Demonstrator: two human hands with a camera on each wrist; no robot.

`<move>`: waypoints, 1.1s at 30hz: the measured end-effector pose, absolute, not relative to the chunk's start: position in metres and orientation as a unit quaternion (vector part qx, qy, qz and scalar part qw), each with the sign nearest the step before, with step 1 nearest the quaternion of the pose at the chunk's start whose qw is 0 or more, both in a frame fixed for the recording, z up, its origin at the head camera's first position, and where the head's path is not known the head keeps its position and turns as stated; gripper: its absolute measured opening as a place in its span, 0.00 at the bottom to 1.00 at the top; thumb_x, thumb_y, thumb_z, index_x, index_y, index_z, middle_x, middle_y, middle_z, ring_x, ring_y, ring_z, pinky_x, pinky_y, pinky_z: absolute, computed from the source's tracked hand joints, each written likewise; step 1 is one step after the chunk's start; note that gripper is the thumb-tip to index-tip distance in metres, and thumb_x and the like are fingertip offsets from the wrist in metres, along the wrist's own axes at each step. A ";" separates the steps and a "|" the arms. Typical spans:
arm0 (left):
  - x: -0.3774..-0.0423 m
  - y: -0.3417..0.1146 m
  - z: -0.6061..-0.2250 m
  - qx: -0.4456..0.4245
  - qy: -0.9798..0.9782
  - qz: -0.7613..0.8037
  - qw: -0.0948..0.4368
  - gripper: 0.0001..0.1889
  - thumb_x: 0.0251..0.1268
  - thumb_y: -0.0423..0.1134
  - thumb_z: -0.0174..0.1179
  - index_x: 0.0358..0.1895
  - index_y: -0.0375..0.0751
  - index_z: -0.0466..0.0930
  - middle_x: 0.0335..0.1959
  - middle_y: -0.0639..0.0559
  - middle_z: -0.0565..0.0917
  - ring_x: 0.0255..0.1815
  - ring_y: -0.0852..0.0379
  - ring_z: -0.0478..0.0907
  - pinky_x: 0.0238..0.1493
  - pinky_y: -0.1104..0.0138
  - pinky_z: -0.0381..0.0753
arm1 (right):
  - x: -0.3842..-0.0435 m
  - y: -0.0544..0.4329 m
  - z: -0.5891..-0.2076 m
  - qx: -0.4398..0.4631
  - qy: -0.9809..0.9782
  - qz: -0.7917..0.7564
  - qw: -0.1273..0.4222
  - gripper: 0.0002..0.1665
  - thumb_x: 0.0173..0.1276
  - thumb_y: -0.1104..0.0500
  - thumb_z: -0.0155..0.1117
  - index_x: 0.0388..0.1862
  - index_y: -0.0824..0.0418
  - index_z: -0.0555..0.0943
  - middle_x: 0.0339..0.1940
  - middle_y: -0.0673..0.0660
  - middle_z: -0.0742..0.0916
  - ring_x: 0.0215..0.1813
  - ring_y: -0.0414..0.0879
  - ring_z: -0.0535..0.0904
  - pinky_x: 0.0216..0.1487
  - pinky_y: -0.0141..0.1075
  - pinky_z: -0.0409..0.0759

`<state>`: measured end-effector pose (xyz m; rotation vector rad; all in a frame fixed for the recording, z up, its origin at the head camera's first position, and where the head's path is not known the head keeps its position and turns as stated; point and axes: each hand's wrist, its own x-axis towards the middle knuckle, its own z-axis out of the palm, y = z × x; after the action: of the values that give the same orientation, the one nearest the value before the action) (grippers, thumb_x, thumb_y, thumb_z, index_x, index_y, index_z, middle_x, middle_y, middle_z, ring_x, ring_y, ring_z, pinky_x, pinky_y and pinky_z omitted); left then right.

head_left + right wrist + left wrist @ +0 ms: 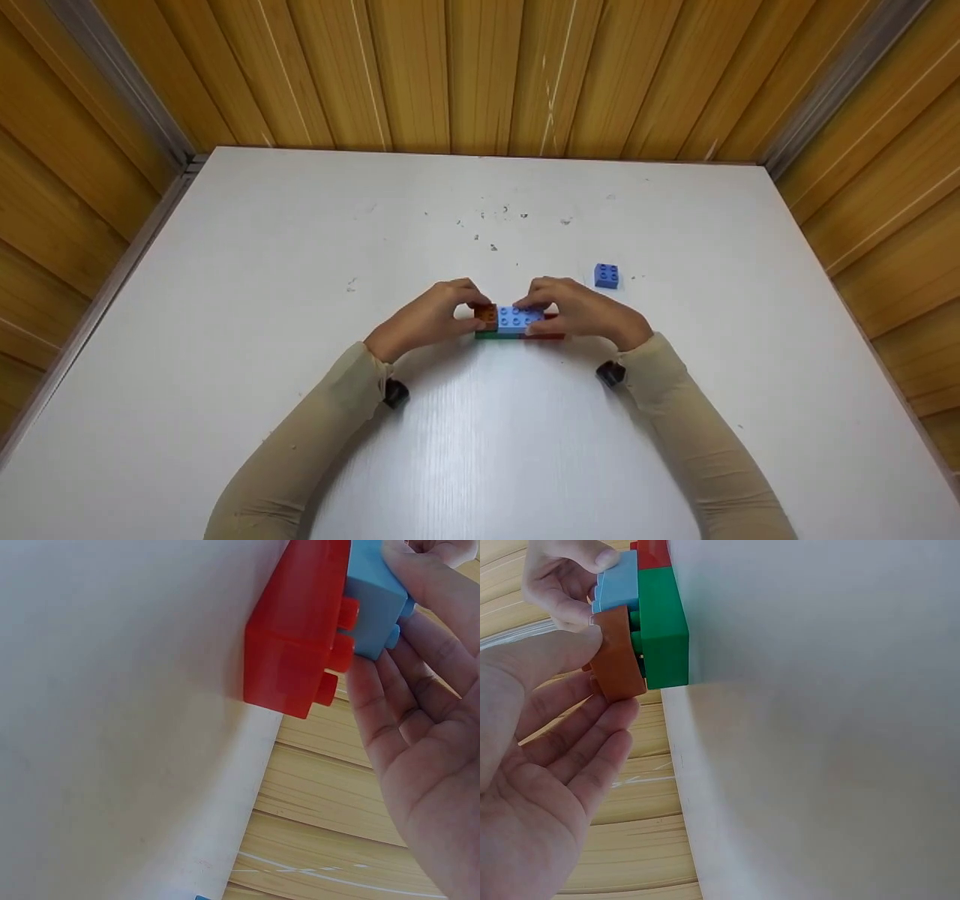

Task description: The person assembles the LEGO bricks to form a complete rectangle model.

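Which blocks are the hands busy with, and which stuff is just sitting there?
Being worked on:
- green block and red block, the bottom layer on the table
- light blue block, on top, pressed by the right hand
- orange block, on top, pinched by the left hand

Just lying about:
- small blue block, alone to the right
- white table

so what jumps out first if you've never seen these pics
Two hands meet mid-table over a small stack of plastic building bricks: the left hand pinches an orange-brown brick onto a green base brick, while the right hand grips the light-blue brick above a red base brick. A lone blue brick sits apart, beyond the right hand, on the white table.
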<state>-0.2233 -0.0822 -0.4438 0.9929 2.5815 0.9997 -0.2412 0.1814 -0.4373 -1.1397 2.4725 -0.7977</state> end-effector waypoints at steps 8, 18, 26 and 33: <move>-0.224 -0.080 -0.443 0.344 0.873 0.330 0.102 0.15 0.63 0.36 0.63 0.53 0.39 0.83 0.47 0.48 0.83 0.47 0.56 0.78 0.51 0.63 0.80 | -0.242 0.182 -0.438 -0.404 0.861 -0.275 0.141 0.22 0.62 0.60 0.69 0.55 0.64 0.82 0.42 0.56 0.82 0.48 0.47 0.80 0.51 0.43 0.81; -0.225 -0.079 -0.443 0.344 0.870 0.336 0.109 0.16 0.61 0.35 0.65 0.52 0.36 0.83 0.44 0.46 0.83 0.45 0.50 0.79 0.49 0.58 0.81 | -0.241 0.181 -0.438 -0.396 0.864 -0.273 0.150 0.22 0.63 0.59 0.68 0.56 0.63 0.82 0.42 0.56 0.82 0.48 0.47 0.79 0.52 0.44 0.79; -0.226 -0.079 -0.442 0.351 0.868 0.336 0.106 0.16 0.60 0.35 0.66 0.51 0.35 0.83 0.42 0.44 0.83 0.42 0.50 0.79 0.46 0.57 0.81 | -0.241 0.180 -0.437 -0.386 0.865 -0.279 0.159 0.22 0.62 0.59 0.69 0.56 0.62 0.82 0.42 0.56 0.81 0.49 0.48 0.79 0.52 0.44 0.80; -0.224 -0.077 -0.440 0.339 0.877 0.325 0.105 0.16 0.58 0.33 0.66 0.51 0.35 0.84 0.40 0.46 0.83 0.39 0.54 0.78 0.40 0.67 0.78 | -0.241 0.180 -0.437 -0.394 0.863 -0.279 0.152 0.22 0.62 0.59 0.69 0.55 0.63 0.82 0.41 0.56 0.82 0.48 0.47 0.79 0.51 0.44 0.80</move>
<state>-0.2245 -0.0772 -0.4400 1.0005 2.5836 0.9565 -0.2413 0.1798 -0.4369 -1.1312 2.4757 -0.7998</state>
